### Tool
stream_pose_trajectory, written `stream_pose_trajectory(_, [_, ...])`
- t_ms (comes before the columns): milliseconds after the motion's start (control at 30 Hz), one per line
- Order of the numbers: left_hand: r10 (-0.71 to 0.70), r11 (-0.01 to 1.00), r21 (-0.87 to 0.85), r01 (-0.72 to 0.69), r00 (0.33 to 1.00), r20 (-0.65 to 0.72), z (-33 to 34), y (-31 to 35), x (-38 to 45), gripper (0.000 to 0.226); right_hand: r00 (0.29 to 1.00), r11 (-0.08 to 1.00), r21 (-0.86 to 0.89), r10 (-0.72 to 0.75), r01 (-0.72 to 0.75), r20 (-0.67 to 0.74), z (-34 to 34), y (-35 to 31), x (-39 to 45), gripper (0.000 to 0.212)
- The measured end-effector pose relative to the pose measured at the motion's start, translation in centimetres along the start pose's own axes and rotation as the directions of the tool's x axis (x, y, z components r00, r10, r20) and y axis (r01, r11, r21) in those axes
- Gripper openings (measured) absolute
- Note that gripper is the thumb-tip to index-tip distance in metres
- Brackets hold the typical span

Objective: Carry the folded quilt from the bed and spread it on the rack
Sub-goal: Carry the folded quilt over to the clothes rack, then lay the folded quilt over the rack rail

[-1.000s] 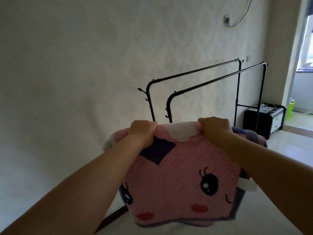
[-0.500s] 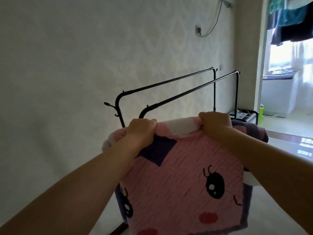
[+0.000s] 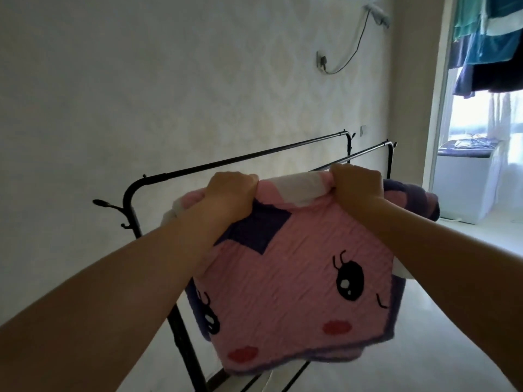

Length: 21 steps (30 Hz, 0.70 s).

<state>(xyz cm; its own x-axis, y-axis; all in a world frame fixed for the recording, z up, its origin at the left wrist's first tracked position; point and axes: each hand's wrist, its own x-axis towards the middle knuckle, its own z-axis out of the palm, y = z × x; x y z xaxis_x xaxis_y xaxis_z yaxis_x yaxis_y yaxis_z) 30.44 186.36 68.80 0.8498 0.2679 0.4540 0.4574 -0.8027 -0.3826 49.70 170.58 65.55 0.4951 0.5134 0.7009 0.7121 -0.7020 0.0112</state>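
The folded quilt (image 3: 285,281) is pink with purple patches, a white edge and cartoon eyes. It hangs in front of me, held by its top edge. My left hand (image 3: 230,190) grips the top edge at the left, and my right hand (image 3: 355,183) grips it at the right. The black metal rack (image 3: 235,161) has two long parallel top rails and stands just beyond the quilt, along the wall. The quilt hides the near rail's left end and much of the rack's lower frame.
A pale patterned wall (image 3: 141,94) runs behind the rack, with a socket and cable (image 3: 322,62) high up. To the right, a doorway opens onto a bright balcony with hanging clothes (image 3: 486,43) and a white appliance (image 3: 467,188). The pale floor (image 3: 424,349) stretches to the right.
I have stepped closer to the rack: its rails look larger and sit right behind the quilt. The quilt has risen with both hands still gripping its top edge.
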Motion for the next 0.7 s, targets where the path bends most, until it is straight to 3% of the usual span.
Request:
stream_pose_trajectory(433, [-0.065, 0.977, 0.203, 0.063, 0.998, 0.003, -0.8, -3.5, 17.7, 0.017, 0.968, 0.999, 0.014, -0.04, 0.045, -0.248, 6.3, 3.2, 17.6, 0.009])
stream_pose_trajectory(700, [-0.127, 0.958, 0.233, 0.17, 0.974, -0.188, 3.3, -5.2, 24.0, 0.02, 0.923, 0.994, -0.013, -0.102, 0.104, -0.37, 10.5, 3.2, 25.8, 0.009])
